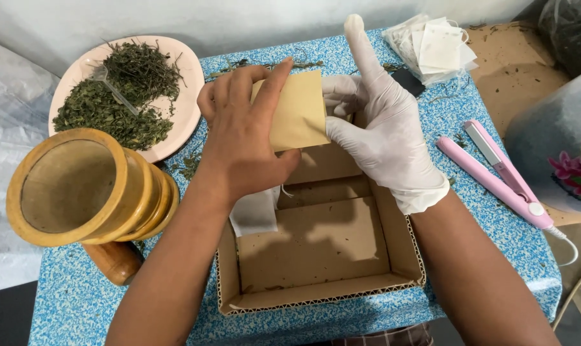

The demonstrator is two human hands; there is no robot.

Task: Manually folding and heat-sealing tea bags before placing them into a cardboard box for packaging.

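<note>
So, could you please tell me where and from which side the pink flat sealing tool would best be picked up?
Probably by the closed hinge end near the white button, coming from above. The pink sealing tool lies flat on the blue speckled table, its two arms splayed apart at the far end and joined near the cord. The joined end is one solid bar, so fingers can pinch it across its width.

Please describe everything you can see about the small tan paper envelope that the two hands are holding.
The tan paper envelope is small, flat and rectangular, of plain matte kraft-like paper with no print visible. It is held slightly tilted above the far end of an open cardboard box. The bare left hand covers its left side, fingers on top and thumb under its lower edge. The white-gloved right hand grips its right edge, index finger pointing up. A white filter bag hangs below the left hand. Whether the envelope is sealed cannot be seen.
</note>
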